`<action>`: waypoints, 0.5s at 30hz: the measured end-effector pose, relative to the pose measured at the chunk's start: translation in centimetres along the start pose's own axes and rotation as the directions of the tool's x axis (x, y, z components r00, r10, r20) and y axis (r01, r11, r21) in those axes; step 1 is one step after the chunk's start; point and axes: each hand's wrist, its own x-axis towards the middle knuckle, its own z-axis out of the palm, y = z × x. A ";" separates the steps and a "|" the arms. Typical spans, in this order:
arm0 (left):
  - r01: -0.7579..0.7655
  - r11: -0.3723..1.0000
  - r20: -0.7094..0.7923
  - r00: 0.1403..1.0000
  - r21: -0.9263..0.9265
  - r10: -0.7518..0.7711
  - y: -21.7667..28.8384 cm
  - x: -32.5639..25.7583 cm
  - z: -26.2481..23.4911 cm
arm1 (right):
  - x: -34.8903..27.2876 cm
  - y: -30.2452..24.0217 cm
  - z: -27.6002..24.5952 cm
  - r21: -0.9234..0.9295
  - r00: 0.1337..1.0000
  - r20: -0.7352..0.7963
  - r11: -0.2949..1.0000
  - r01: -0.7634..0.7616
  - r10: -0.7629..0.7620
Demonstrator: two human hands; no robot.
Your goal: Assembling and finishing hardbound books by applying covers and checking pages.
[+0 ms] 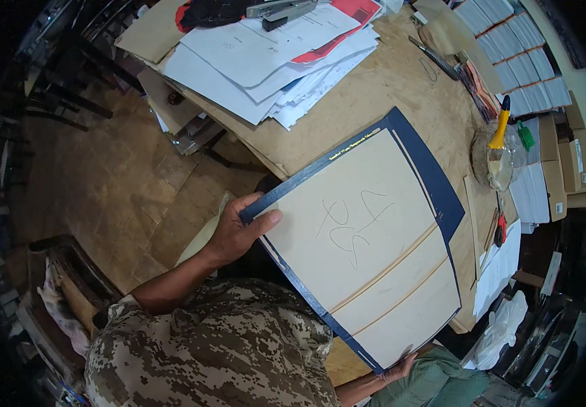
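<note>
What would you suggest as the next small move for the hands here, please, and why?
I would probably shift the flat beige board with navy-blue edging forward over the brown wooden table: its near end juts past the table edge, while the bare left hand pinches one corner and the bare right hand meets the lower edge.

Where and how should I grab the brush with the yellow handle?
Probably by its yellow handle, coming from your left: it pokes out uncovered past the clear tub, while a green thing sits close on its right.
</note>
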 end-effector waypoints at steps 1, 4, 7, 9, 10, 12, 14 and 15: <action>-0.001 1.000 -0.005 1.000 0.004 0.001 0.0 0.0 0.0 | 0.0 0.0 0.1 -0.006 1.000 -0.012 1.000 0.009 -0.009; 0.002 1.000 -0.014 1.000 0.007 -0.002 -0.1 0.1 0.0 | 0.0 0.4 -0.7 0.012 0.999 -0.042 1.000 0.009 -0.008; 0.007 1.000 -0.030 1.000 0.003 -0.007 -0.4 0.2 -0.1 | 0.1 1.0 -2.7 0.086 0.996 -0.090 0.996 -0.015 0.023; 0.004 1.000 -0.042 0.999 -0.003 -0.004 -0.6 0.2 -0.2 | 0.2 1.1 -3.0 0.090 0.996 -0.090 0.996 -0.018 0.026; -0.001 1.000 -0.054 0.999 -0.010 0.000 -0.6 0.2 -0.2 | 0.3 1.1 -3.2 0.094 0.995 -0.091 0.995 -0.019 0.027; -0.010 1.000 -0.075 0.997 -0.023 0.008 -0.7 0.3 -0.2 | 0.2 1.2 -3.4 0.101 0.995 -0.093 0.995 -0.020 0.030; -0.007 1.000 -0.092 0.996 -0.028 0.005 -0.7 0.2 -0.2 | 0.1 0.7 -2.3 0.072 0.994 -0.108 0.997 -0.015 0.023; -0.005 0.999 -0.104 0.995 -0.034 0.001 -0.7 0.2 -0.1 | -0.1 0.4 -1.3 0.043 0.992 -0.127 0.999 -0.007 0.013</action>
